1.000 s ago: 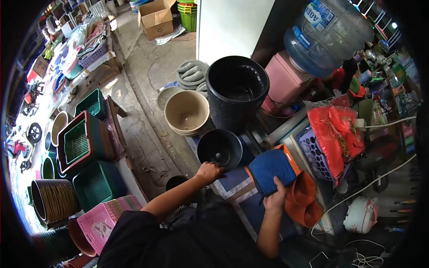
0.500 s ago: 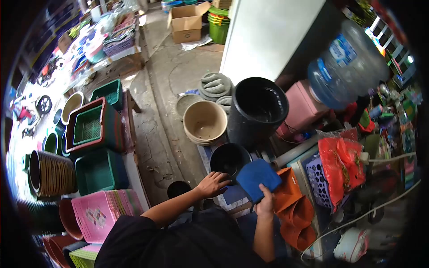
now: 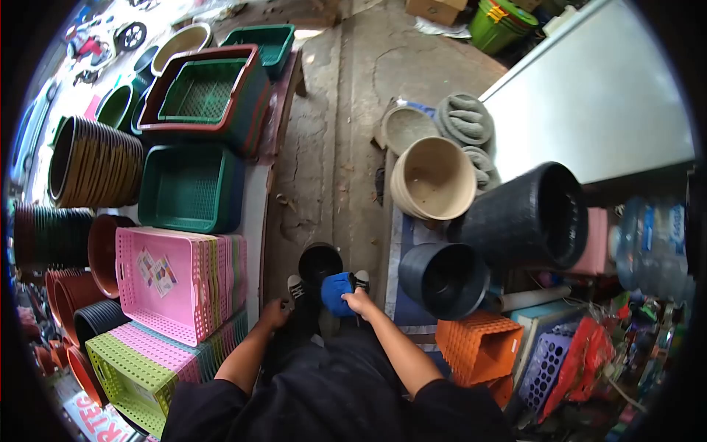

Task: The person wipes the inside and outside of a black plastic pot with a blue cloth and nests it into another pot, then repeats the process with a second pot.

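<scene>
My right hand (image 3: 359, 303) is closed on a blue cloth (image 3: 336, 293), which looks folded. The cloth is in front of my body, just over the near side of a black bucket (image 3: 321, 259) that stands on the ground between my shoes. To the left of that bucket hangs my left hand (image 3: 275, 313), low and apart from it; its fingers look loosely bent, with nothing visible in them. A second black bucket (image 3: 421, 276) lies tilted on the low platform to my right, beside stacked cream pots (image 3: 404, 184).
On the left table are green baskets (image 3: 224, 191), stacked pink baskets (image 3: 193, 287) and brown pots (image 3: 110, 166). At right stand a tall black bin (image 3: 508, 214), orange pots (image 3: 460, 339) and a purple basket (image 3: 541, 368). A concrete aisle (image 3: 346, 147) runs between both sides.
My view has turned downward and to the right. The blue cloth has moved from beside the platform bucket to above the ground bucket. My left hand has left the platform bucket.
</scene>
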`<state>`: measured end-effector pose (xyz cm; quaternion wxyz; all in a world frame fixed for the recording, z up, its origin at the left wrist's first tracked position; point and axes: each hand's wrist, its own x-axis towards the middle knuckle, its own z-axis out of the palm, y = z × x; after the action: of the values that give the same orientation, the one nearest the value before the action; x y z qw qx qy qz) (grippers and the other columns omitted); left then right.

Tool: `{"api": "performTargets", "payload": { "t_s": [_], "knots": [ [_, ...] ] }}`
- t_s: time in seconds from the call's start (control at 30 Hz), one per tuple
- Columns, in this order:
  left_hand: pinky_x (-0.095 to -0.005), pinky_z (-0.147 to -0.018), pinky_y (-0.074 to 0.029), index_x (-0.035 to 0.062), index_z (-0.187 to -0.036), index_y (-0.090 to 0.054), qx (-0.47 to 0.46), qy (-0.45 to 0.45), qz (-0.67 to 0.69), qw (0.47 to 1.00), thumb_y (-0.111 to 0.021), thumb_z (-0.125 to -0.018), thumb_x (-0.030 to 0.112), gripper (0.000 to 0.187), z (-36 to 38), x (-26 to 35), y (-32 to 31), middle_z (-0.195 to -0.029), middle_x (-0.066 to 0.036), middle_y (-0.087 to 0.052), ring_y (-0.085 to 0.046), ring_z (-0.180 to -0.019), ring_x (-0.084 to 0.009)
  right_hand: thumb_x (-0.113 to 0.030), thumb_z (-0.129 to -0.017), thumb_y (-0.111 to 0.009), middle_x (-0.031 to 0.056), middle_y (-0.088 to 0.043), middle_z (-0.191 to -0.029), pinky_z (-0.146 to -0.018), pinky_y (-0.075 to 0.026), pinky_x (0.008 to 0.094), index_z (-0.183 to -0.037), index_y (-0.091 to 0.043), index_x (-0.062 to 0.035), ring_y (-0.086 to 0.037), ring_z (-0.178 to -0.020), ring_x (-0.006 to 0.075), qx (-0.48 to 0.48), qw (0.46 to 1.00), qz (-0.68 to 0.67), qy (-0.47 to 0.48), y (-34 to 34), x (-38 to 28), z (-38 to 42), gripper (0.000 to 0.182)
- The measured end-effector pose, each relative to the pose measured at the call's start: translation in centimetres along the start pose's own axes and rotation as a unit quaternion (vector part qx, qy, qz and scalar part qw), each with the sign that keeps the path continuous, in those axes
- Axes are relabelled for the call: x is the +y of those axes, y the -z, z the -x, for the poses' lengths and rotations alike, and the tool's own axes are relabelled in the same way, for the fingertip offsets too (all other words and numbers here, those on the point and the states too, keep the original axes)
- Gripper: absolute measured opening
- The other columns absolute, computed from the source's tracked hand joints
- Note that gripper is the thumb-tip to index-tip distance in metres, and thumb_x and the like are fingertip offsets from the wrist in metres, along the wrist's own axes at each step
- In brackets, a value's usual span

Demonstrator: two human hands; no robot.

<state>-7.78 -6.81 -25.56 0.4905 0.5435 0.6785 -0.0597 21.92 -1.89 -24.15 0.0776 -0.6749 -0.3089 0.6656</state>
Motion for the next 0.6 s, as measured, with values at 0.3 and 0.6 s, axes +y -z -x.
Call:
{"api": "performTargets", "payload": {
  "t_s": [0.3, 0.6],
  "knots": [
    [-0.0404, -0.091, -0.047, 0.0009, -0.124, -0.055, 0.022, 0.124, 0.158, 0.979, -0.066, -0.086, 0.03, 0.049, -7.0, -8.7, -8.7, -0.116, -0.022, -0.061, -0.061, -0.105, -0.0328, -0.007, -0.077, -0.045, 0.0291, -0.057, -0.121, -0.101, -0.04, 0.043, -0.126, -0.049, 0.004, -0.052, -0.119, 0.0402, 0.047, 0.982, 0.175, -0.042, -1.7, 11.2, -19.5, 0.05],
    [-0.0388, -0.089, -0.048, 0.0025, -0.134, -0.041, 0.047, 0.058, 0.252, 0.965, -0.065, -0.087, 0.023, 0.057, -19.9, -7.4, -10.9, -0.114, -0.021, -0.062, -0.062, -0.104, -0.0311, -0.013, -0.079, -0.054, 0.0317, -0.048, -0.125, -0.101, -0.038, 0.0462, -0.129, -0.037, 0.0046, -0.046, -0.12, 0.0438, 0.133, 0.972, 0.193, -0.009, -3.8, 12.4, -26.9, 0.056]
  ]
}}
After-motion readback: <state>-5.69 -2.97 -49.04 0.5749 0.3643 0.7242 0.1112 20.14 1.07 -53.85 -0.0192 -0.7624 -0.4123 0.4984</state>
